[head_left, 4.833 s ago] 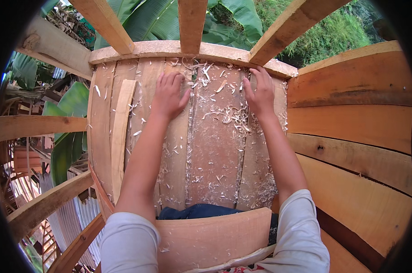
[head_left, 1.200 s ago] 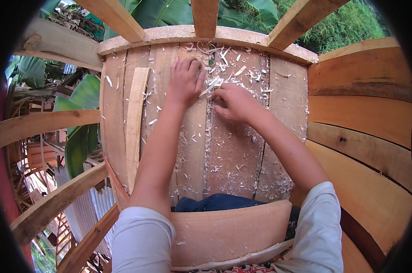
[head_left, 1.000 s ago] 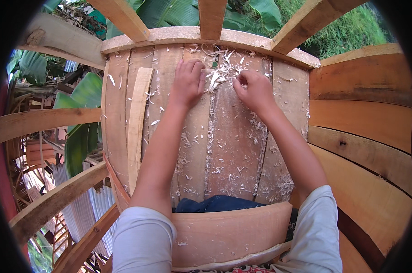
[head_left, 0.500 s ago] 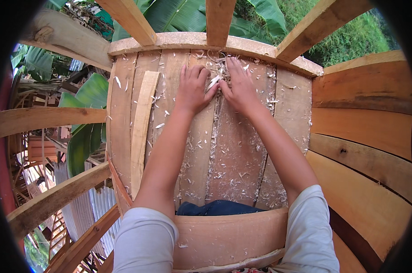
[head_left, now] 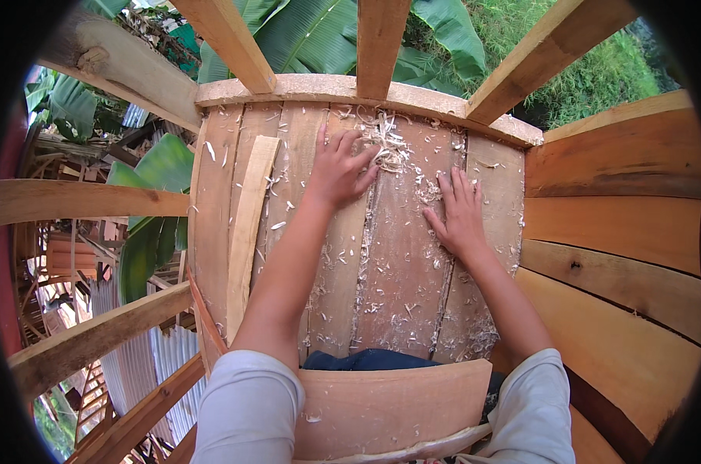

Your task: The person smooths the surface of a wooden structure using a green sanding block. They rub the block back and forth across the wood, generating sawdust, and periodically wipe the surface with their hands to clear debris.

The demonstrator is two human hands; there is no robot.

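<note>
Pale wood shavings (head_left: 392, 147) lie in a small heap near the far edge of the plank floor (head_left: 401, 255). Just left of that heap rests my left hand (head_left: 341, 168), fingers apart, its fingertips touching the edge of the shavings. My right hand (head_left: 460, 213) lies flat on the boards farther right and nearer to me, fingers spread, with some loose curls beside its thumb. Neither hand grips anything. Smaller shavings are scattered over the boards and along their seams.
A long narrow strip of wood (head_left: 251, 224) lies along the left side of the floor. A raised beam (head_left: 319, 87) borders the far edge, with upright posts (head_left: 381, 46) there. Plank walling (head_left: 613, 216) stands at right. A loose board (head_left: 393, 402) is close to me.
My hands have parted. The right hand has moved right and toward me, off the shavings, which now show as a heap. My left hand stays at about the same place on the boards.
</note>
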